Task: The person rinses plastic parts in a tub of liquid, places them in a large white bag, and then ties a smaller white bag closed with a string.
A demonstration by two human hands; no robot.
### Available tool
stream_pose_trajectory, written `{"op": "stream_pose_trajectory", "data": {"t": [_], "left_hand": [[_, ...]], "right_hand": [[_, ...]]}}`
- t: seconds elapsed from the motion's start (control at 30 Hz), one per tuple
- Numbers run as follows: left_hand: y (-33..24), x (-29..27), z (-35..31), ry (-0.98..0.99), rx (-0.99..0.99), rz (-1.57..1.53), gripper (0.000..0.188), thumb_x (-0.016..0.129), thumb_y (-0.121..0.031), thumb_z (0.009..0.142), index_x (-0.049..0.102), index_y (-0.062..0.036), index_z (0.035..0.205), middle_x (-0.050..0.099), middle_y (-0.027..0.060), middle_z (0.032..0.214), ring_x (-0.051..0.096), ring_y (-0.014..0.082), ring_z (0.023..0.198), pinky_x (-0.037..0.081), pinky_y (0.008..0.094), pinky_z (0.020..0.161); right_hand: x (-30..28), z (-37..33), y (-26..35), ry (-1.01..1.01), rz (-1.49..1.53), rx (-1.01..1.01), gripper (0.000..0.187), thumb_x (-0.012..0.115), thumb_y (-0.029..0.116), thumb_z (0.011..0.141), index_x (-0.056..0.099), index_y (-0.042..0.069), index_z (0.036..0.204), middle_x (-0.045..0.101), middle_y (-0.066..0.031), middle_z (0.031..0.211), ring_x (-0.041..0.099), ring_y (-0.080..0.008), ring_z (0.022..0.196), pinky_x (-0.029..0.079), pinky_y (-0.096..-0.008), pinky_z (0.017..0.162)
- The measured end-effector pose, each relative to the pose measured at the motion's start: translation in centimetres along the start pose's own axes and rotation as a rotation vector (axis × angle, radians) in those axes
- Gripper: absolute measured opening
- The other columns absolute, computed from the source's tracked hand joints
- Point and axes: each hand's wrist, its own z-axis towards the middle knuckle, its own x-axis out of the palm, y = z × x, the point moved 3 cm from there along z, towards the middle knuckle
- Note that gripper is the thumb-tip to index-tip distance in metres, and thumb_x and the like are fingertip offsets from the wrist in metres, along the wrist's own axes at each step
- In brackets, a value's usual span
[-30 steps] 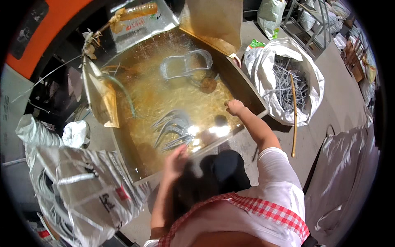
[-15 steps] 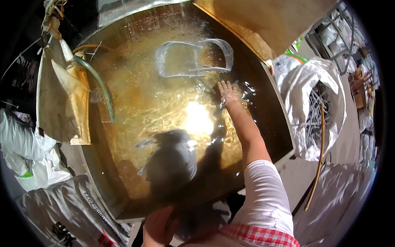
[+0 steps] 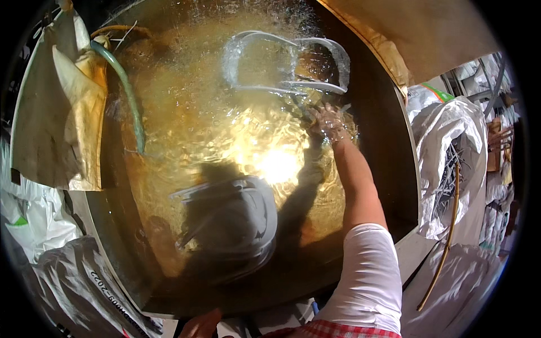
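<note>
My right hand (image 3: 332, 121) is down in the yellowish water of a metal tank (image 3: 121, 242), its fingers apart and blurred by ripples. No held thing shows in it. Just beyond the fingertips lie pale, translucent curved strips (image 3: 324, 86), shaped like two joined loops. Closer to me, partly in shadow, a bundle of similar pale curved strips (image 3: 262, 217) rests in the water. My left hand (image 3: 202, 325) is beside the tank's near edge, low in the picture. Its fingers are mostly cut off, so its grip is hidden.
A green hose (image 3: 132, 101) dips into the tank at the left, beside a stained hanging sheet (image 3: 51, 124). Brownish sheeting (image 3: 439, 34) covers the far right corner. Right of the tank, a white sack (image 3: 470, 121) holds grey strips, with a thin brown stick (image 3: 448, 242) leaning there.
My right hand has gone deeper, from the water's surface to below it. The whole view has shifted and tilted. My left hand now shows less, at the lower edge.
</note>
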Motion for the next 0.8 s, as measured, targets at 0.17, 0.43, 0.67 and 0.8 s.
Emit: {"op": "stream_pose_trajectory", "data": {"t": [0.17, 0.43, 0.67, 0.8], "left_hand": [[0.7, -0.5, 0.6, 0.011, 0.023, 0.103, 0.049, 0.059, -0.003, 0.078, 0.045, -0.0028, 0.124, 0.054, 0.0189, 0.112, 0.053, 0.0322, 0.102, 0.042, 0.0403, 0.088], [0.5, -0.6, 0.7, -0.074, 0.161, 0.148, 0.049, 0.062, -0.005, 0.076, 0.046, -0.0035, 0.123, 0.054, 0.0202, 0.11, 0.053, 0.0357, 0.1, 0.043, 0.0417, 0.086], [0.1, -0.7, 1.2, -0.072, 0.152, 0.148, 0.053, 0.064, -0.005, 0.073, 0.046, -0.0042, 0.123, 0.055, 0.0201, 0.108, 0.054, 0.0357, 0.097, 0.044, 0.04, 0.083], [-0.1, -0.8, 1.1, -0.078, 0.17, 0.139, 0.054, 0.065, -0.007, 0.073, 0.045, -0.0041, 0.124, 0.056, 0.0194, 0.105, 0.055, 0.0352, 0.095, 0.045, 0.0397, 0.081]], "right_hand": [[2.8, 1.1, -3.4, -0.009, 0.08, 0.082, 0.058, 0.051, 0.043, 0.08, 0.037, 0.026, 0.133, 0.037, -0.004, 0.136, 0.035, -0.0302, 0.124, 0.031, -0.0456, 0.1], [0.8, 0.1, -1.6, -0.092, 0.018, 0.134, 0.053, 0.052, 0.037, 0.078, 0.043, 0.026, 0.13, 0.042, -0.0123, 0.132, 0.037, -0.0362, 0.122, 0.032, -0.0502, 0.097], [2.7, -1.3, -2.6, -0.252, 0.268, 0.629, 0.044, 0.039, 0.042, 0.087, 0.051, 0.016, 0.12, 0.05, -0.0134, 0.123, 0.048, -0.0271, 0.113, 0.036, -0.0401, 0.095], [3.7, -1.4, -3.7, -0.157, 0.097, 0.6, 0.055, 0.043, 0.051, 0.084, 0.055, 0.006, 0.113, 0.054, -0.018, 0.105, 0.058, -0.0325, 0.093, 0.048, -0.0411, 0.076]]}}
